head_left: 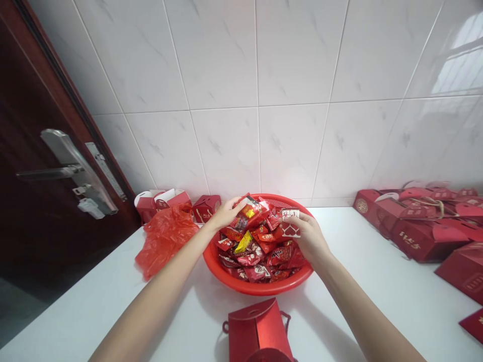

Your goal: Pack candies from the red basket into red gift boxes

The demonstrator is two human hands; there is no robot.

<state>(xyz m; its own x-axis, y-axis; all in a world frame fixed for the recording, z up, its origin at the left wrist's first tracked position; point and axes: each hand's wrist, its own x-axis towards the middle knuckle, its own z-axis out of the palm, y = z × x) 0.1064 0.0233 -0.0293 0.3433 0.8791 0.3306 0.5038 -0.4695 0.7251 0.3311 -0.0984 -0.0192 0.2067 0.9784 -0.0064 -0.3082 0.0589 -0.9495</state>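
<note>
Bright light; glare on upper-right tiles [461,63]; soft shadows on tabletop [358,244]; edges stretched.

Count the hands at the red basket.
2: left hand at its left, holding red packaging; right hand at its right, holding a small white-patterned item.

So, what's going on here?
A person's left hand holds at least one red snack packet above a red perforated basket of wrapped snacks. The right hand holds a small white-and-red packet over the basket's right side. A red gift box stands in front; more red boxes are on the right.
</note>
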